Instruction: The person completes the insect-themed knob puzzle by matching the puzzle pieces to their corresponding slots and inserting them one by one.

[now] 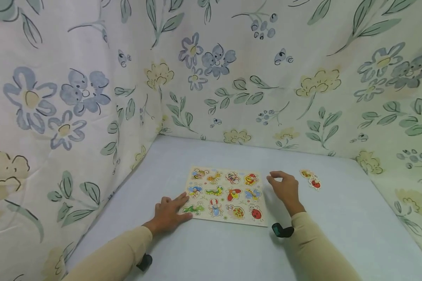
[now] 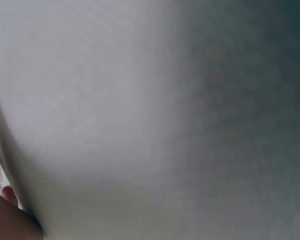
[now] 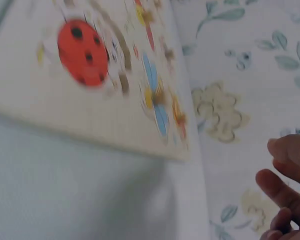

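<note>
A wooden peg puzzle board (image 1: 204, 199) with several colourful insect pictures lies flat on the table. My left hand (image 1: 169, 212) rests at its near-left corner, fingers spread along the left edge and thumb at the near edge. To the right of the board, my right hand (image 1: 286, 190) hovers with thumb and forefinger bent toward each other, a gap between them and nothing held. In the right wrist view the ladybug picture (image 3: 83, 52) looks flat with no knob, while the blue-winged insect piece (image 3: 157, 97) beside it has one.
Two loose pieces lie right of my right hand: a ladybug piece (image 1: 315, 183) and a yellowish spotted piece (image 1: 306, 173), touching or overlapping. Floral cloth (image 1: 232, 105) walls the white table (image 1: 211, 249) at the back and sides. The left wrist view is mostly blurred table surface.
</note>
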Demonstrator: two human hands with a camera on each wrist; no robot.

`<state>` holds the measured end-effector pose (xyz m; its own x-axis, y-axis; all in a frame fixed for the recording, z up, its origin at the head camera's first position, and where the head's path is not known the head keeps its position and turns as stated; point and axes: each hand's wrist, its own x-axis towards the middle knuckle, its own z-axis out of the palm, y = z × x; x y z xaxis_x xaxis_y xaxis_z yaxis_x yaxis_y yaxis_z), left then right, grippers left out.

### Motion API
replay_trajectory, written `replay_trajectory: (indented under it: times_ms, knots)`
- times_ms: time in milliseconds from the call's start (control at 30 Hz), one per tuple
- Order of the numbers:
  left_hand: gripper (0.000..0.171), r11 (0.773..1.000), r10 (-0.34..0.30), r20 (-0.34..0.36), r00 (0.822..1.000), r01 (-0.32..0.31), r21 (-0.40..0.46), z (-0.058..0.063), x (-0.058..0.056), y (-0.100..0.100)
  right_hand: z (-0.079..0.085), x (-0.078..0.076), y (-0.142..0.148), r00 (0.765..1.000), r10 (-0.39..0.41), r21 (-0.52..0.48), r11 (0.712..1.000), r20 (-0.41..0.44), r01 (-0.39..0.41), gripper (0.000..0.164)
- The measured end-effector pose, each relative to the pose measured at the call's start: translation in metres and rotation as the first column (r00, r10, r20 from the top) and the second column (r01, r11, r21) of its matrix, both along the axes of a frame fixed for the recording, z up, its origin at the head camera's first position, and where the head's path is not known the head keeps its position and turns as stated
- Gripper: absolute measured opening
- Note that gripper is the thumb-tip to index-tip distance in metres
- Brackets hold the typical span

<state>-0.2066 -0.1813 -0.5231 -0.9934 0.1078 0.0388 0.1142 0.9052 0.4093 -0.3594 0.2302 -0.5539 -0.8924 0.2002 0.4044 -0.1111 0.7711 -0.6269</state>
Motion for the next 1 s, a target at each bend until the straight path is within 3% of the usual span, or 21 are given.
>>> replay_trajectory:
  times_ms: [167,200,400,433,467,500,600,700,733,867,1000]
  knots:
    - [0.075,1.000,0.000,0.007,1.000,0.000,0.006,0.002,0.002,0.000,-0.006,-0.014,0.034,0.999,-0.045,-0.026,0.999,0.002,0.045,0.043]
    - [0.075,1.000,0.000,0.007,1.000,0.000,0.004,0.003,0.002,0.000,0.005,-0.007,0.037,1.000,-0.009,-0.057,0.998,0.012,0.010,0.040]
    - [0.075,1.000,-0.003,-0.001,1.000,0.003,0.006,0.003,0.001,0.000,0.009,-0.010,0.060,0.998,-0.036,-0.045,0.998,0.042,0.038,0.043]
    - [0.075,1.000,-0.002,-0.001,1.000,0.002,0.005,0.004,0.001,0.001,-0.002,-0.019,0.065,0.996,-0.080,-0.012,0.997,0.028,0.080,0.047]
    - [0.075,1.000,-0.001,0.001,1.000,0.001,0.005,0.004,0.001,0.001,-0.002,-0.021,0.069,0.996,-0.082,-0.014,0.996,0.020,0.083,0.046]
    - [0.075,1.000,0.000,0.001,1.000,0.000,0.006,0.004,0.001,0.001,0.004,-0.019,0.072,0.999,-0.051,-0.056,0.997,0.017,0.052,0.041]
    - [0.075,1.000,0.007,0.005,1.000,-0.007,0.011,0.004,0.000,0.001,0.012,-0.019,0.081,0.997,-0.066,-0.097,0.993,0.039,0.070,0.042]
    - [0.075,1.000,0.009,0.007,1.000,-0.009,0.020,0.003,-0.001,0.002,0.021,-0.016,0.091,0.993,-0.087,-0.175,0.980,0.075,0.099,0.036]
    - [0.075,1.000,0.009,0.009,1.000,-0.010,0.021,0.003,-0.001,0.002,0.022,-0.015,0.092,0.988,-0.133,-0.168,0.975,0.083,0.145,0.039]
    - [0.076,1.000,0.011,0.023,1.000,-0.011,0.020,0.001,0.000,0.002,0.043,0.000,0.092,0.980,-0.177,-0.262,0.945,0.089,0.195,0.037]
    - [0.076,1.000,0.021,0.025,0.999,-0.021,0.022,0.000,0.000,0.002,0.056,0.008,0.092,0.972,-0.196,-0.283,0.932,0.129,0.226,0.041]
